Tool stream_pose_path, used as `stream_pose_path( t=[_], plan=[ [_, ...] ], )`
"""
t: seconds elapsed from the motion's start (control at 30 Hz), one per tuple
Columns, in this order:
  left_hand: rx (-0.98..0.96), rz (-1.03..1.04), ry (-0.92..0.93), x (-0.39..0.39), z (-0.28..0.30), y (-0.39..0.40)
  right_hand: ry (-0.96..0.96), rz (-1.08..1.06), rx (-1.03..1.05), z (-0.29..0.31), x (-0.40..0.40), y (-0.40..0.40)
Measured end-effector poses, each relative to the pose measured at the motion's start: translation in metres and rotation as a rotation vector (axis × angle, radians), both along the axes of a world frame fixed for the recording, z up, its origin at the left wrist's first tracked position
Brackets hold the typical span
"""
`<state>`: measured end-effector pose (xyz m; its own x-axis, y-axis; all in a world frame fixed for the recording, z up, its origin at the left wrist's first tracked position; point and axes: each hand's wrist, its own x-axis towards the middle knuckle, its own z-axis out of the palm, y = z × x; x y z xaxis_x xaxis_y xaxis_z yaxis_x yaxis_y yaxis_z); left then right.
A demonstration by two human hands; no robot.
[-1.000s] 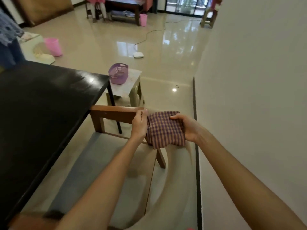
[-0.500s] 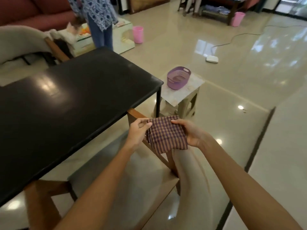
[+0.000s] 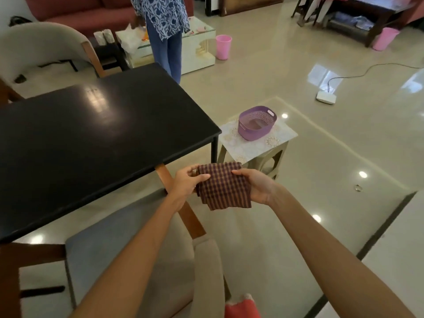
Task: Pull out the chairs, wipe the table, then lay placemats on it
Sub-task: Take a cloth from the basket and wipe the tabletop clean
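A folded purple-and-tan checked cloth point(image 3: 223, 185) hangs in the air between both hands, just off the near right corner of the black table point(image 3: 91, 138). My left hand point(image 3: 185, 183) pinches its left edge and my right hand point(image 3: 257, 187) holds its right edge. Under my arms stands a pulled-out chair point(image 3: 128, 244) with a grey seat, beige back and wooden frame. A second beige chair point(image 3: 46, 45) stands at the table's far left side. Patterned placemats point(image 3: 282, 134) lie on a small stool to the right of the table.
A purple plastic basket point(image 3: 257, 122) sits on the placemats on the stool point(image 3: 273, 159). A person in a blue patterned top point(image 3: 165, 26) stands beyond the table's far corner. Pink bins point(image 3: 223, 47), a white device with a cable point(image 3: 326, 97) and a wall at the right edge.
My view has swung left from the wall toward the table, and the person came into sight. Both hands kept hold of the cloth; the left hand has left the chair's wooden rail.
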<state>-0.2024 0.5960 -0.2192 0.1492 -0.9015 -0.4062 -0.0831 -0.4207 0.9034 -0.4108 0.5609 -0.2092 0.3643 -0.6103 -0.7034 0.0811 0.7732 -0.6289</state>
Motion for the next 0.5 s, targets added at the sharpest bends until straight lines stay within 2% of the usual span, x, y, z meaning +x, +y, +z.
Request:
stream_pose_path(
  t=[0.17,0.3,0.5],
  plan=[
    [0.153,0.028,0.120,-0.035,-0.017,-0.038,-0.059,-0.008,0.035,-0.011,-0.030,-0.031],
    [0.216,0.018,0.087,-0.081,-0.042,-0.094,-0.009,-0.022,0.077,-0.028,-0.072,-0.085],
    [0.212,0.089,0.034,-0.178,-0.068,-0.196,0.137,-0.015,0.145,-0.052,-0.153,-0.200]
  ],
)
